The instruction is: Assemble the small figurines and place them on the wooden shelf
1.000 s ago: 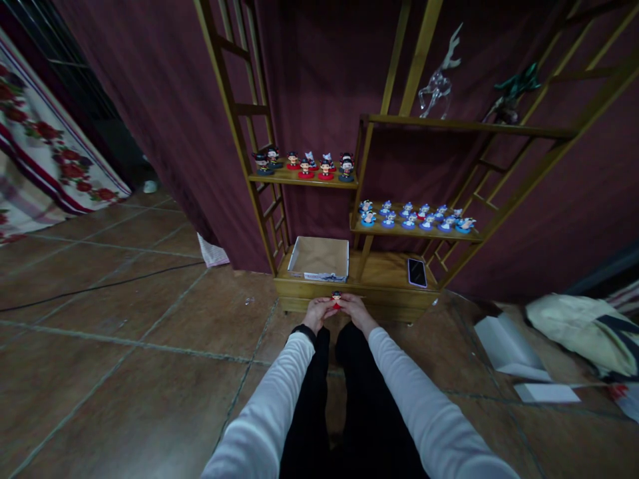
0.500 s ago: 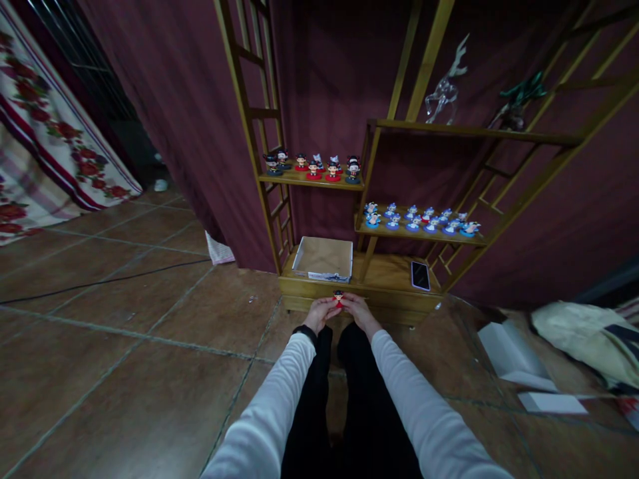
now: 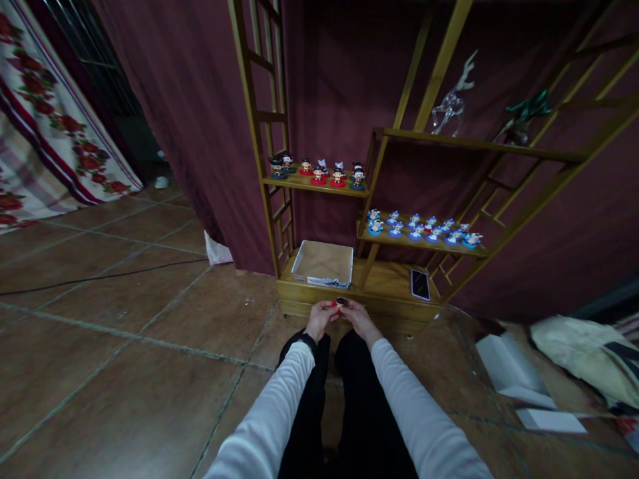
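Note:
Between my two hands, in front of the cabinet's low base, is a small red figurine (image 3: 340, 303) with a black top. My left hand (image 3: 322, 318) is closed on it from the left, with a dark band on the wrist. From the other side my right hand (image 3: 360, 317) pinches it too. Just beyond them a shallow cardboard box (image 3: 327, 256) rests on the bottom board. Above the box, red- and black-based figurines (image 3: 318, 174) stand on the left shelf. Several blue and white figurines (image 3: 416, 231) fill the lower right shelf.
A phone (image 3: 420, 285) lies on the bottom board at the right. A clear deer statuette (image 3: 450, 106) and a dark green ornament (image 3: 526, 113) stand on the upper shelf (image 3: 479, 143). White boxes (image 3: 516, 369) and a pale bag (image 3: 584, 346) lie on the floor at right. A cable (image 3: 110, 275) crosses the tiles.
The figurine has tilted in my hands, so its dark top shows more and its front less. The shelves and hands sit slightly lower in view as the camera shifted.

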`<move>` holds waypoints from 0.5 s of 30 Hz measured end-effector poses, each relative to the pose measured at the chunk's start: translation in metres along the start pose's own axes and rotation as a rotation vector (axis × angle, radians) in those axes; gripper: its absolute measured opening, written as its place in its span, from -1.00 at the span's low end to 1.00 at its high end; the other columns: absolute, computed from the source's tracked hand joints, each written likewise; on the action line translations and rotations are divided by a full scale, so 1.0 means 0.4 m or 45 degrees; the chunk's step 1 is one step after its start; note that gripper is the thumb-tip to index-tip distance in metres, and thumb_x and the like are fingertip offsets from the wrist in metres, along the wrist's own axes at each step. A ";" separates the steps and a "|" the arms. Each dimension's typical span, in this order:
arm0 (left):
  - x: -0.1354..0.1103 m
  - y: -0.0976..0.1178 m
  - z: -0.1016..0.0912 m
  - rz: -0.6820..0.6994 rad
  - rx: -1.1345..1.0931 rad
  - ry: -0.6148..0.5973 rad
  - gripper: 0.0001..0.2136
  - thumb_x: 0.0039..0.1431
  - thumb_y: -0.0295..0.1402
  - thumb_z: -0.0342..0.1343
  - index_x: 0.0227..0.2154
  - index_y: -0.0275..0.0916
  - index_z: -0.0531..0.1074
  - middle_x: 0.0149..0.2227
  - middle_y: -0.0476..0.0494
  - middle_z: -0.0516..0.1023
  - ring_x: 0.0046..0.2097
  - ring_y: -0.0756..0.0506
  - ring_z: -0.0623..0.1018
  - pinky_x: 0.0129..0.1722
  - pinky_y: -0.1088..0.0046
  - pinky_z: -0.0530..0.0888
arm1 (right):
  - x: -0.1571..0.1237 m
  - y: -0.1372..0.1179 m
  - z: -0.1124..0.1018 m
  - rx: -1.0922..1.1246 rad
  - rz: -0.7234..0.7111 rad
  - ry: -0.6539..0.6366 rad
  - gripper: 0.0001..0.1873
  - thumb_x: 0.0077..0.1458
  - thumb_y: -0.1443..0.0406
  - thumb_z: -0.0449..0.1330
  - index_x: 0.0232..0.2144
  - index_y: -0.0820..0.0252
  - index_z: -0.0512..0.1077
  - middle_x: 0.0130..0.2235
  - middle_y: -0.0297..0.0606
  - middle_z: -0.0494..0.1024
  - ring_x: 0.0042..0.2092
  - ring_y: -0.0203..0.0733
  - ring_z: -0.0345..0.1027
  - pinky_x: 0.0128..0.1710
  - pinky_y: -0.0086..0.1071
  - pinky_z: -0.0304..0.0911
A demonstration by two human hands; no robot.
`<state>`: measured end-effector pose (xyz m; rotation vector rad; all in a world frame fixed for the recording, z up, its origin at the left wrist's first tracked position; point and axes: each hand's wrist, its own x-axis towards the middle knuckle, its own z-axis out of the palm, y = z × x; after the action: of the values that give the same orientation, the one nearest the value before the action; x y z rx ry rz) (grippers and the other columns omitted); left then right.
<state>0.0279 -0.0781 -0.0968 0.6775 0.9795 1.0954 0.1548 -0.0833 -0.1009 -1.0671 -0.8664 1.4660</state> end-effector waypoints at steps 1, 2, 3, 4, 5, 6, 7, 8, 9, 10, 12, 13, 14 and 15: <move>0.000 -0.003 -0.001 0.041 -0.004 0.000 -0.76 -0.26 -0.46 0.30 -0.45 -0.34 0.41 -0.54 -0.06 0.48 -0.48 0.03 0.49 -0.39 0.50 0.44 | 0.000 -0.001 -0.003 0.014 -0.011 -0.010 -0.57 -0.39 0.29 0.34 -0.31 0.15 0.49 -0.31 -0.29 0.58 -0.26 -0.18 0.41 -0.14 -0.26 0.24; 0.000 -0.005 -0.002 0.085 -0.006 0.000 -0.74 -0.28 -0.46 0.31 -0.44 -0.33 0.41 -0.55 -0.04 0.47 -0.49 0.04 0.48 -0.40 0.51 0.43 | -0.001 -0.002 -0.005 0.016 -0.024 -0.016 -0.53 -0.39 0.30 0.34 -0.27 0.13 0.48 -0.28 -0.29 0.58 -0.24 -0.17 0.41 -0.12 -0.25 0.23; 0.000 -0.007 -0.003 0.129 -0.008 -0.005 -0.72 -0.30 -0.46 0.31 -0.44 -0.32 0.40 -0.55 -0.03 0.47 -0.50 0.05 0.47 -0.41 0.52 0.41 | -0.002 -0.004 -0.006 0.005 -0.038 -0.019 -0.51 -0.40 0.32 0.35 -0.25 0.11 0.48 -0.25 -0.28 0.57 -0.21 -0.16 0.40 -0.10 -0.24 0.22; 0.000 -0.008 -0.005 0.168 -0.009 -0.013 -0.71 -0.32 -0.47 0.32 -0.44 -0.32 0.40 -0.55 -0.02 0.47 -0.51 0.05 0.46 -0.42 0.53 0.40 | -0.003 -0.006 -0.008 -0.013 -0.053 -0.021 -0.49 -0.40 0.34 0.34 -0.24 0.10 0.48 -0.23 -0.28 0.57 -0.18 -0.16 0.40 -0.08 -0.24 0.21; 0.001 -0.008 -0.007 0.198 -0.011 -0.023 -0.70 -0.34 -0.47 0.32 -0.44 -0.31 0.40 -0.54 -0.02 0.48 -0.51 0.05 0.45 -0.42 0.54 0.39 | -0.005 -0.008 -0.008 -0.032 -0.071 -0.023 -0.49 -0.39 0.35 0.34 -0.23 0.09 0.48 -0.20 -0.27 0.56 -0.15 -0.15 0.39 -0.06 -0.23 0.20; 0.001 -0.008 -0.008 0.218 -0.012 -0.037 -0.70 -0.36 -0.47 0.32 -0.45 -0.31 0.40 -0.53 -0.03 0.49 -0.50 0.05 0.45 -0.42 0.54 0.37 | -0.006 -0.010 -0.008 -0.051 -0.095 -0.024 -0.50 -0.38 0.36 0.34 -0.23 0.09 0.48 -0.18 -0.27 0.55 -0.13 -0.14 0.38 -0.04 -0.23 0.18; 0.001 -0.007 -0.011 0.229 -0.011 -0.052 -0.70 -0.36 -0.47 0.32 -0.45 -0.31 0.41 -0.52 -0.03 0.50 -0.49 0.05 0.45 -0.42 0.55 0.36 | -0.008 -0.012 -0.006 -0.067 -0.119 -0.023 -0.50 -0.37 0.36 0.33 -0.23 0.08 0.48 -0.17 -0.27 0.55 -0.11 -0.14 0.37 -0.03 -0.22 0.18; 0.002 -0.006 -0.013 0.233 -0.009 -0.065 -0.70 -0.36 -0.47 0.31 -0.45 -0.31 0.41 -0.51 -0.04 0.51 -0.48 0.05 0.45 -0.42 0.54 0.36 | -0.010 -0.013 -0.005 -0.080 -0.141 -0.027 -0.51 -0.36 0.36 0.32 -0.23 0.08 0.48 -0.17 -0.27 0.55 -0.11 -0.14 0.37 -0.02 -0.21 0.17; 0.003 -0.005 -0.016 0.235 -0.009 -0.077 -0.70 -0.36 -0.47 0.30 -0.44 -0.31 0.41 -0.50 -0.05 0.51 -0.47 0.04 0.45 -0.41 0.54 0.35 | -0.011 -0.015 -0.003 -0.092 -0.159 -0.032 -0.52 -0.35 0.36 0.32 -0.23 0.07 0.48 -0.18 -0.27 0.55 -0.11 -0.14 0.37 -0.02 -0.20 0.17; 0.004 -0.005 -0.018 0.237 -0.012 -0.089 -0.70 -0.36 -0.48 0.30 -0.44 -0.30 0.41 -0.49 -0.05 0.52 -0.46 0.03 0.46 -0.40 0.53 0.35 | -0.013 -0.017 0.000 -0.101 -0.174 -0.035 -0.52 -0.34 0.36 0.32 -0.22 0.07 0.48 -0.18 -0.27 0.56 -0.12 -0.13 0.37 -0.02 -0.19 0.18; 0.007 -0.005 -0.023 0.243 -0.027 -0.116 -0.70 -0.36 -0.49 0.29 -0.43 -0.30 0.41 -0.47 -0.06 0.53 -0.44 0.02 0.47 -0.38 0.52 0.35 | -0.016 -0.020 0.005 -0.116 -0.195 -0.028 -0.51 -0.35 0.37 0.32 -0.22 0.07 0.47 -0.20 -0.27 0.56 -0.14 -0.13 0.39 -0.03 -0.19 0.19; 0.009 -0.005 -0.025 0.245 -0.036 -0.131 -0.70 -0.36 -0.50 0.29 -0.43 -0.30 0.41 -0.46 -0.06 0.53 -0.43 0.02 0.47 -0.36 0.51 0.36 | -0.018 -0.022 0.008 -0.122 -0.202 -0.023 -0.51 -0.35 0.37 0.32 -0.22 0.07 0.47 -0.20 -0.27 0.56 -0.14 -0.13 0.39 -0.03 -0.19 0.20; 0.010 -0.004 -0.027 0.243 -0.044 -0.146 -0.70 -0.36 -0.50 0.29 -0.43 -0.30 0.41 -0.45 -0.07 0.53 -0.43 0.02 0.48 -0.35 0.51 0.36 | -0.019 -0.023 0.010 -0.130 -0.211 -0.016 -0.51 -0.35 0.37 0.32 -0.22 0.08 0.47 -0.21 -0.27 0.57 -0.15 -0.13 0.39 -0.04 -0.18 0.20; 0.010 -0.004 -0.029 0.241 -0.051 -0.159 -0.70 -0.35 -0.51 0.29 -0.43 -0.30 0.41 -0.45 -0.07 0.54 -0.42 0.01 0.48 -0.34 0.50 0.36 | -0.020 -0.024 0.012 -0.137 -0.218 -0.010 -0.51 -0.35 0.36 0.31 -0.22 0.09 0.48 -0.21 -0.26 0.57 -0.15 -0.13 0.39 -0.04 -0.18 0.20</move>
<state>0.0188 -0.0750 -0.1043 0.8085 0.7965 1.2190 0.1538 -0.0897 -0.0890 -1.0396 -1.0261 1.2936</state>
